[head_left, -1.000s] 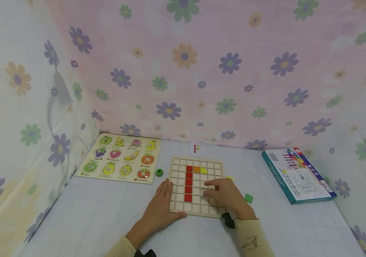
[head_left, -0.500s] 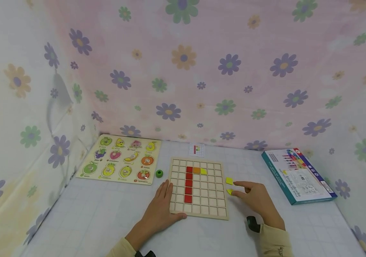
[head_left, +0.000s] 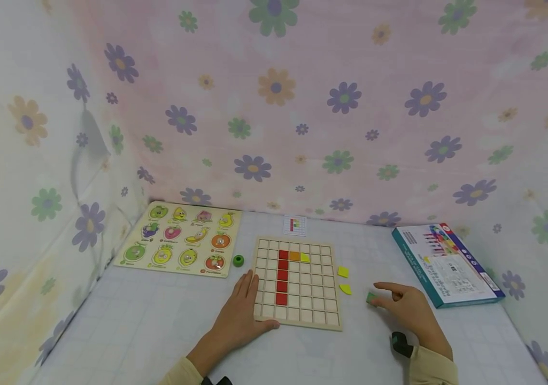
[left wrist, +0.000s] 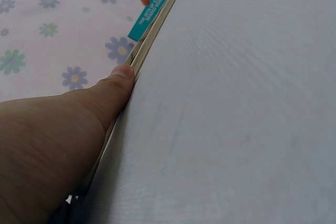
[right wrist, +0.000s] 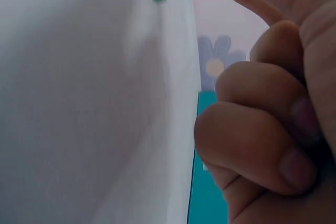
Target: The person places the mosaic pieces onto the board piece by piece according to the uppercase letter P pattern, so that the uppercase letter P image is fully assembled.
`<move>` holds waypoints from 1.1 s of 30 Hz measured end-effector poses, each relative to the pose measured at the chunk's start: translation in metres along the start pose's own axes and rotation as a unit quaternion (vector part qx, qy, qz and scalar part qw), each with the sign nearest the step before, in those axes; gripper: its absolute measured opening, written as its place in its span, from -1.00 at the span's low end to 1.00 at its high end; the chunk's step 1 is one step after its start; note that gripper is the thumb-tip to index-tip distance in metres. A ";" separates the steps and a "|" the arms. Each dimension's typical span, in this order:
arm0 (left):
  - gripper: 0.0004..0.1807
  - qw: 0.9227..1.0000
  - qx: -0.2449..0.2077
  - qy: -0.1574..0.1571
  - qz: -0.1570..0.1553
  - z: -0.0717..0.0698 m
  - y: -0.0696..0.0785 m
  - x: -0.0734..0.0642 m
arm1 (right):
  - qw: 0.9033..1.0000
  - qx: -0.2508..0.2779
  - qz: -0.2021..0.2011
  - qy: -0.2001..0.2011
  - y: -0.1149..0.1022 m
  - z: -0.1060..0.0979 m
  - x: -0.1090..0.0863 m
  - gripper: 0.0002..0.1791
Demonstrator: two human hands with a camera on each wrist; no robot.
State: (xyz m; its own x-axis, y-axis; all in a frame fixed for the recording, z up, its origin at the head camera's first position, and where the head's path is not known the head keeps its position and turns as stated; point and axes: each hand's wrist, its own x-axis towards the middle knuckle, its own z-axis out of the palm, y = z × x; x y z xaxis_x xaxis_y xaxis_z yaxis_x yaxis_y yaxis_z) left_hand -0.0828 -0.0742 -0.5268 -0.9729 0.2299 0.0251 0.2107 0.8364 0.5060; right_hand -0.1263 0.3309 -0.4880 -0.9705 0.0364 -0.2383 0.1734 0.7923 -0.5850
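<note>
A wooden grid board (head_left: 312, 299) lies at the centre of the head view. A column of red square tiles (head_left: 282, 275) stands in it, with an orange tile (head_left: 294, 256) and a yellow tile (head_left: 305, 258) beside the top one. My left hand (head_left: 236, 313) rests against the board's lower left corner, thumb along the near edge. Right of the board, my right hand (head_left: 408, 313) has its thumb at a green tile (head_left: 370, 298). Its index finger is held out above the tile, apart from it; the other fingers curl inward in the right wrist view.
A yellow square tile (head_left: 343, 272) and a yellow rounded piece (head_left: 345, 289) lie just right of the board. A fruit puzzle board (head_left: 182, 264) and a green ring (head_left: 238, 261) are to the left. A pattern card (head_left: 295, 225) lies behind; a teal-edged box (head_left: 447, 267) lies far right.
My right hand has moved right from over the grid, leaving the yellow rounded piece beside the yellow square, and reached the green tile. My left hand stays at the board's corner.
</note>
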 end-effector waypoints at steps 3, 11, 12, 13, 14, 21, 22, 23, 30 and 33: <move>0.35 1.000 -0.003 -0.001 -0.001 0.000 0.001 0.000 | 1.000 -0.002 0.012 -0.009 0.008 -0.003 -0.001 -0.34; 0.34 1.000 -0.005 -0.004 -0.001 0.000 0.000 0.001 | 1.000 -0.011 0.017 -0.022 0.013 -0.001 0.002 -0.35; 0.34 1.000 -0.005 -0.004 -0.001 0.000 -0.001 0.001 | 1.000 -0.014 0.017 -0.023 0.013 -0.001 0.002 -0.35; 0.34 1.000 -0.005 -0.005 -0.001 0.000 -0.001 0.001 | 0.999 -0.017 0.016 -0.023 0.013 -0.001 0.002 -0.35; 0.34 1.000 -0.004 -0.005 -0.001 0.000 -0.001 0.001 | 0.999 -0.020 0.015 -0.023 0.013 0.000 0.002 -0.36; 0.35 1.000 0.006 0.002 0.005 0.001 -0.001 0.001 | 0.999 -0.026 0.003 -0.024 0.014 0.003 0.004 -0.42; 0.35 1.000 0.006 0.004 0.007 0.001 -0.001 0.001 | 0.999 -0.028 0.002 -0.023 0.015 0.003 0.005 -0.43; 0.35 1.000 0.006 0.004 0.007 0.001 -0.001 0.001 | 0.999 -0.032 -0.003 -0.023 0.015 0.004 0.005 -0.44; 0.35 1.000 0.003 -0.002 0.003 0.001 -0.001 0.000 | 0.998 -0.050 -0.022 -0.025 0.009 0.004 0.003 -0.56; 0.34 1.000 0.002 -0.001 -0.001 0.001 -0.001 0.000 | 0.998 -0.053 -0.024 -0.020 0.004 0.006 0.003 -0.57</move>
State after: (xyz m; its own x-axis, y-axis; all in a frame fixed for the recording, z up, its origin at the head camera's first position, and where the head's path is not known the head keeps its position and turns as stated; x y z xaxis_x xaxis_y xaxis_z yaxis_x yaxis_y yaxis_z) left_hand -0.0831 -0.0743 -0.5276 -0.9732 0.2288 0.0215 0.2083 0.8388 0.5030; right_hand -0.1277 0.3305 -0.4958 -0.9696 -0.0256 -0.2432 0.1059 0.8525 -0.5118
